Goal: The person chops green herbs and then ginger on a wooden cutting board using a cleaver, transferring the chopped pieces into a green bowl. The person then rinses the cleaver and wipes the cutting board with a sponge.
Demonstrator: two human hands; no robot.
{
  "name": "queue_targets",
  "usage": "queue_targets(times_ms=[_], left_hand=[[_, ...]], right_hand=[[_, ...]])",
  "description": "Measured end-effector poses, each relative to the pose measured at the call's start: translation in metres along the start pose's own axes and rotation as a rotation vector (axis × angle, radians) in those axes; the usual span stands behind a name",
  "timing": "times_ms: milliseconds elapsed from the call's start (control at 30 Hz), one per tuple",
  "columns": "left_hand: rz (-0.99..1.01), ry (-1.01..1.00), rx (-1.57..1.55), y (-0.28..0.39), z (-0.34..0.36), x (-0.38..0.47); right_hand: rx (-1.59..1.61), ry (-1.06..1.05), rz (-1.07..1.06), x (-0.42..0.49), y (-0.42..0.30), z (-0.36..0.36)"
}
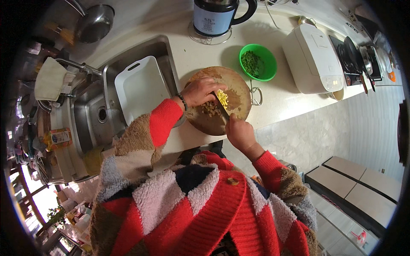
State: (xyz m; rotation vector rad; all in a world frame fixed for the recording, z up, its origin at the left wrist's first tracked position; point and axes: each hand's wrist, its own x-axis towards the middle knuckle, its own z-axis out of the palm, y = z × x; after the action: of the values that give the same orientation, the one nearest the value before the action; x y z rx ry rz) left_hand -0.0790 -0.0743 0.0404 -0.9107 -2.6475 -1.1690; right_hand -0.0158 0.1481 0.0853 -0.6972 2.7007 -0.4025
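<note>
A round wooden cutting board (237, 80) lies on the counter before me. My right hand (241, 132) grips a kitchen knife (221, 107) by its handle at the board's near right edge. The dark blade slants away to the left over the board. My left hand (203, 91), with a beaded bracelet at the wrist, reaches over the board, its fingers at the blade's far end. Whether they pinch the blade or only rest by it is hidden. Small yellow chopped pieces (223, 98) lie right of the blade; light-brown chopped pieces (209, 109) lie to its left.
A green bowl (267, 65) holds chopped greens behind the board, near a wire stand (256, 94). An electric kettle (211, 19) stands farther back. To the right are a white appliance (312, 60) and a stove; leftward, a white basin (141, 86) sits in the steel sink (165, 48).
</note>
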Motion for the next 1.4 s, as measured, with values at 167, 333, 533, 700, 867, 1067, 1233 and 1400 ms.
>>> queue_targets(times_ms=[167, 333, 533, 700, 867, 1067, 1233, 1400], left_hand=[[-0.070, 0.024, -0.048, -0.006, -0.003, 0.011], [0.004, 0.056, -0.008, 0.001, 0.008, 0.007], [-0.055, 0.048, -0.064, -0.012, 0.005, 0.017], [0.007, 0.038, 0.022, -0.003, 0.013, 0.015], [-0.102, 0.009, -0.031, -0.006, 0.004, 0.025], [-0.036, 0.111, -0.034, -0.007, 0.012, 0.035], [-0.106, 0.050, -0.001, -0.002, 0.009, 0.033], [-0.072, 0.025, -0.099, -0.003, 0.004, 0.019]], right_hand=[[0.047, -0.009, -0.051, 0.011, 0.026, -0.008], [0.075, 0.002, 0.021, 0.003, 0.016, 0.001], [-0.028, -0.039, -0.089, 0.018, 0.036, -0.014], [0.055, 0.016, -0.019, 0.012, 0.030, -0.001], [-0.043, 0.028, -0.080, 0.021, 0.043, -0.018], [-0.041, 0.021, -0.047, 0.027, 0.041, -0.020], [-0.026, 0.019, -0.021, 0.021, 0.041, -0.022], [-0.010, -0.053, -0.045, 0.011, 0.033, -0.021]])
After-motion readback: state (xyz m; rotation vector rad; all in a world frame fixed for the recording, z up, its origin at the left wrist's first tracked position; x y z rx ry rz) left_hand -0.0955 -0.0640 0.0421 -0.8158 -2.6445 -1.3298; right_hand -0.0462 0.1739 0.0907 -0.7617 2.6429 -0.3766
